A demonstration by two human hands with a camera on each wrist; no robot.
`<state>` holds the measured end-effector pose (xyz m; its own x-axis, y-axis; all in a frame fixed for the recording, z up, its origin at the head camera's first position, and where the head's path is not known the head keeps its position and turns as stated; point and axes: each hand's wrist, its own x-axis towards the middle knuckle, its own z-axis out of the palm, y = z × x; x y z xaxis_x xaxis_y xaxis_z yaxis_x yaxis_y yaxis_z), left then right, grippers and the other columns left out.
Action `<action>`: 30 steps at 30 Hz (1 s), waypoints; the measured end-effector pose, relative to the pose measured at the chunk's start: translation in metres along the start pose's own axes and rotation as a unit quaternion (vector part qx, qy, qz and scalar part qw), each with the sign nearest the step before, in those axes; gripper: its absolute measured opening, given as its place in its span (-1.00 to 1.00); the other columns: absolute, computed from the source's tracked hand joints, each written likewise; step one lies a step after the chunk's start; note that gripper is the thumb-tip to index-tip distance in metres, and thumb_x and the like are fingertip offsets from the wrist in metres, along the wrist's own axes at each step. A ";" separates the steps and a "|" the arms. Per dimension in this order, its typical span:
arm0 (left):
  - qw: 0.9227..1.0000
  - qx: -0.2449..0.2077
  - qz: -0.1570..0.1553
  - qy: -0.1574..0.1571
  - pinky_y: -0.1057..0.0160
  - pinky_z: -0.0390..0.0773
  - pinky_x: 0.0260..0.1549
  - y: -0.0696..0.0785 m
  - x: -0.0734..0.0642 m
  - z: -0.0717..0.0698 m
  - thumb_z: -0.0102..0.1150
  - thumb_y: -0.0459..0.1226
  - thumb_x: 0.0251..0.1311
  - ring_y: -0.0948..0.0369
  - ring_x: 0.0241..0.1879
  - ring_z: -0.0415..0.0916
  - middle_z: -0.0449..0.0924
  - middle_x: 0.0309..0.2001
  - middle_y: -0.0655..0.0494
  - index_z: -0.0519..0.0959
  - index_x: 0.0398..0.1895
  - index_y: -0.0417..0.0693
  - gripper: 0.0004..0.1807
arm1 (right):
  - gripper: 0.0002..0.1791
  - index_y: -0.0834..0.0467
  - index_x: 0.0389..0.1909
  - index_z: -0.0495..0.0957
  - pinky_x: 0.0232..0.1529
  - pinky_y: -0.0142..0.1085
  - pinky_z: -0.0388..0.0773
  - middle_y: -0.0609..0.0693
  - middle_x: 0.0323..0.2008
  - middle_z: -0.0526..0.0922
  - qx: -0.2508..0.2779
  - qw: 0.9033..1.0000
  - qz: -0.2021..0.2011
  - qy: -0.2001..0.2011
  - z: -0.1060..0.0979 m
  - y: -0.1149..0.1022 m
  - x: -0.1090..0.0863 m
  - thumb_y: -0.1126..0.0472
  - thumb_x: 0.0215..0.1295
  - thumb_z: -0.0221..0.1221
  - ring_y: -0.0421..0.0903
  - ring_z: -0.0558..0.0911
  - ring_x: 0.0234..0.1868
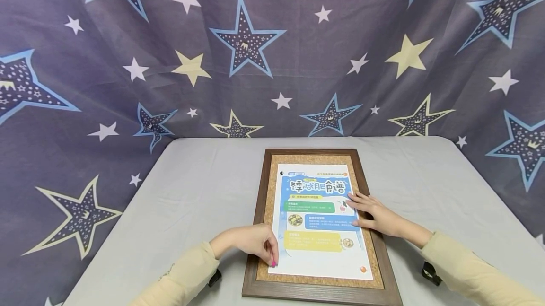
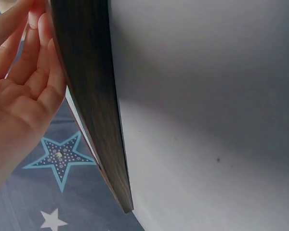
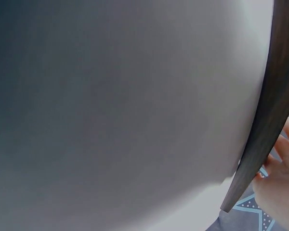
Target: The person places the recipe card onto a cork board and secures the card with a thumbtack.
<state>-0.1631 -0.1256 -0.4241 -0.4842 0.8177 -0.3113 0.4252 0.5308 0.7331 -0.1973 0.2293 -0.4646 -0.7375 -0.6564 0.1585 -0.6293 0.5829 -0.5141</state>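
A printed sheet [image 1: 315, 261] with a blue heading and coloured text boxes lies on a cork board [image 1: 312, 159] in a dark brown wooden frame [image 1: 323, 294]. At the sheet's lower left corner my left hand [image 1: 257, 242] pinches a small pink pushpin [image 1: 273, 264] against the paper. My right hand [image 1: 376, 214] lies with fingers spread over the sheet's right edge, its palm across the frame's right side. Round pins sit at the other corners: a black-and-white pin [image 1: 281, 172], an orange pin [image 1: 345, 174] and another orange pin [image 1: 363, 269].
The frame lies on a table with a light grey cloth [image 1: 204, 178]. Behind and beside the table hangs a dark purple-grey curtain [image 1: 298, 60] printed with stars. Both wrist views mostly show the grey cloth and the frame's side.
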 end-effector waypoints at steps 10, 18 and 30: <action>1.000 -0.007 0.006 -0.010 0.49 0.47 -0.58 -0.002 0.003 0.001 0.26 -0.43 -0.10 0.50 -0.64 0.40 0.59 -0.61 0.25 0.64 -0.58 -0.13 -0.95 | -0.35 0.38 0.16 0.26 0.10 0.27 -0.09 0.35 0.21 0.17 -0.003 1.000 -0.008 0.006 0.001 0.003 0.000 0.08 0.14 0.14 0.37 0.06 0.21; 1.000 0.008 -0.001 -0.007 0.51 0.44 -0.59 -0.001 0.003 0.002 0.26 -0.42 -0.09 0.51 -0.65 0.37 0.58 -0.61 0.29 0.65 -0.57 -0.11 -0.95 | -0.35 0.38 0.16 0.25 0.10 0.26 -0.09 0.34 0.21 0.17 -0.003 1.000 -0.007 0.005 0.002 0.004 0.000 0.07 0.14 0.13 0.37 0.05 0.21; 0.999 0.031 -0.001 0.007 0.52 0.43 -0.60 -0.002 0.004 0.004 0.27 -0.39 -0.09 0.52 -0.66 0.35 0.56 -0.61 0.34 0.64 -0.58 -0.07 -0.96 | -0.35 0.38 0.17 0.24 0.11 0.26 -0.11 0.33 0.22 0.17 0.000 1.000 0.000 0.000 0.002 0.004 0.000 0.06 0.15 0.12 0.36 0.03 0.22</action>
<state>-0.1630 -0.1223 -0.4293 -0.4964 0.8134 -0.3034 0.4709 0.5459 0.6930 -0.1996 0.2306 -0.4684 -0.7375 -0.6567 0.1576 -0.6293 0.5834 -0.5135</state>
